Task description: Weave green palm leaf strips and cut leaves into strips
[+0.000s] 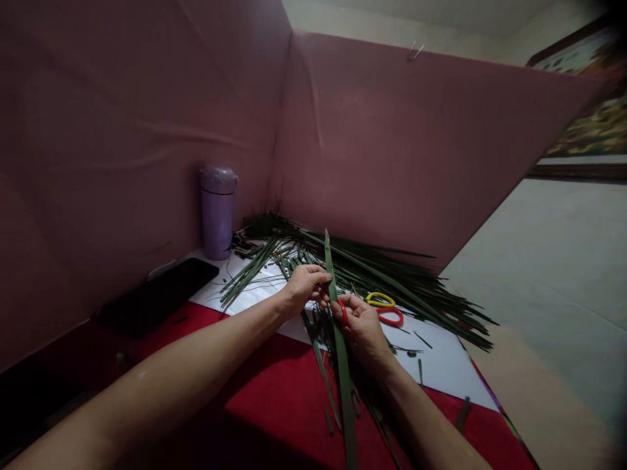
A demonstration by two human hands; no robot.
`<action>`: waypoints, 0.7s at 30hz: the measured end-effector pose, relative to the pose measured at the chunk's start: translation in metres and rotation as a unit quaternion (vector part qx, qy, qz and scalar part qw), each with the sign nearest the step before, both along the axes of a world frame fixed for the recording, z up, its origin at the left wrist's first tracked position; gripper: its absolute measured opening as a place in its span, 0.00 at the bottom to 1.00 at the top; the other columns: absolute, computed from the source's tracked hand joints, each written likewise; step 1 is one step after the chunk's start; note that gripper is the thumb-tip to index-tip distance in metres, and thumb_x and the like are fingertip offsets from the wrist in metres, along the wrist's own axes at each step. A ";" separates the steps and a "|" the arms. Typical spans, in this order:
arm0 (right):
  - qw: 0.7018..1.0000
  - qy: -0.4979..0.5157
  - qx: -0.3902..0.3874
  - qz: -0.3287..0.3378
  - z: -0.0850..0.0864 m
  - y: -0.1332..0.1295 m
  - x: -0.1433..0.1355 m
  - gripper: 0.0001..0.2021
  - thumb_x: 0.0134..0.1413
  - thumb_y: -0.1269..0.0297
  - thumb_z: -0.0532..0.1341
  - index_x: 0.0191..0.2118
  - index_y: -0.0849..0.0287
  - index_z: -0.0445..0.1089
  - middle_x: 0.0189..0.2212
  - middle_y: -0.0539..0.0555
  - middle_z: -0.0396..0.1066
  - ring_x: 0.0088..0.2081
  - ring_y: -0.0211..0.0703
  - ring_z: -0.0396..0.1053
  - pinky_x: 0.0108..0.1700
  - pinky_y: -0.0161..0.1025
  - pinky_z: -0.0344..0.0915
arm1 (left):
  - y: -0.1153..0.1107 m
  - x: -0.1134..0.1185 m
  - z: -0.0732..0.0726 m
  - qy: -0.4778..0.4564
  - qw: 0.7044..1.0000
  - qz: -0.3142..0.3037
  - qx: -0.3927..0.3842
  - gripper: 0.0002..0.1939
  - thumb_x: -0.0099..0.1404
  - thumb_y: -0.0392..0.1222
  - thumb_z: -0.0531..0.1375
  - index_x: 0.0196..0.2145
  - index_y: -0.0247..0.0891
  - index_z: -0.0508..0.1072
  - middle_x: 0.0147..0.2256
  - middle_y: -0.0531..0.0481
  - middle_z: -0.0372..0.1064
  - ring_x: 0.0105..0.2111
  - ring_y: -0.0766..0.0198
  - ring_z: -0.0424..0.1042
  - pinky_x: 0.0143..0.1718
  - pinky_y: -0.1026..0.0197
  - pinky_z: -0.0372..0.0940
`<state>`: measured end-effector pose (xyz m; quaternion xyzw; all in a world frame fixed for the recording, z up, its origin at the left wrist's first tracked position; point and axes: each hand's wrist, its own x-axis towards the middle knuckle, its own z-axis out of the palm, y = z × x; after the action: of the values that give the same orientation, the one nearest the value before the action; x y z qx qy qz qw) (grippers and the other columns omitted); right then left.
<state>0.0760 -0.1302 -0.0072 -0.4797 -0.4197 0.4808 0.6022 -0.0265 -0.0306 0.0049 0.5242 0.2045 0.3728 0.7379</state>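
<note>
My left hand (306, 287) is closed in a pinch on a long green leaf strip (341, 365), below its pointed upper end. The strip stands upright between my hands and runs down toward me. Just to the right of it, my right hand (361, 323) is closed with a red loop (343, 313) at its thumb, which looks like a scissors handle. The blades are hidden from me. Past my right hand, a scissors handle with a yellow loop (381, 299) and a red loop (390, 317) shows over the white sheet.
A large pile of long green leaves (386, 267) lies at the back on a white sheet (455, 365). Leaf scraps litter the red cloth (274, 398). A purple tumbler (217, 219) and a black phone-like slab (166, 294) are at left. Pink partitions (392, 150) stand behind.
</note>
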 end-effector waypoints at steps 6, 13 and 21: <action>1.000 0.007 0.002 -0.014 -0.002 0.003 0.003 0.18 0.36 0.54 0.69 0.31 0.59 0.66 0.24 0.50 0.71 0.20 0.33 0.62 0.19 0.29 0.53 | -0.005 0.001 0.001 0.021 1.000 -0.006 0.007 0.07 0.54 0.35 0.58 0.21 0.33 0.64 0.14 0.52 0.64 0.12 0.69 0.63 0.13 0.66 0.61; 1.000 0.009 0.028 0.007 -0.003 0.002 0.002 0.17 0.37 0.56 0.69 0.31 0.59 0.66 0.21 0.48 0.71 0.19 0.34 0.63 0.22 0.31 0.57 | -0.004 0.001 0.002 0.029 0.999 0.009 0.019 0.07 0.53 0.35 0.58 0.20 0.33 0.64 0.14 0.54 0.62 0.11 0.69 0.62 0.12 0.67 0.58; 1.000 -0.008 0.019 -0.010 -0.002 0.002 0.000 0.18 0.36 0.56 0.69 0.31 0.60 0.65 0.17 0.45 0.66 0.17 0.32 0.59 0.19 0.30 0.51 | -0.001 0.001 0.007 0.003 0.999 0.037 0.010 0.10 0.54 0.39 0.59 0.20 0.33 0.62 0.15 0.56 0.59 0.12 0.71 0.61 0.14 0.68 0.59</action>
<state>0.0761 -0.1287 -0.0092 -0.4762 -0.4290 0.4626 0.6125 -0.0259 -0.0319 0.0114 0.5245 0.2225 0.4002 0.7178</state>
